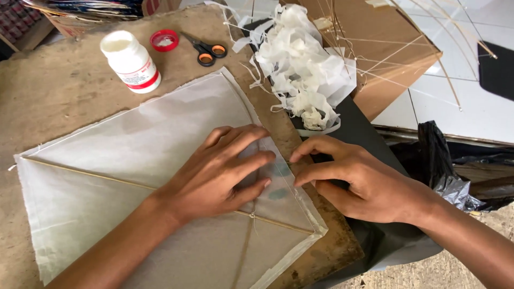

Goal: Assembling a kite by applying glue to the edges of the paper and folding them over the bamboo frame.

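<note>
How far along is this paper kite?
Done: thin white paper covers the stick frame; left and lower edges look folded. In hand: left hand flattens the paper, right hand presses the right edge. Left: cannot tell; glue bottle stands open, scissors beside it.

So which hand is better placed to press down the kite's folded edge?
Probably the right hand: its fingertips sit at the paper kite's folded edge, while the left hand lies flat, pinning the sheet.
</note>
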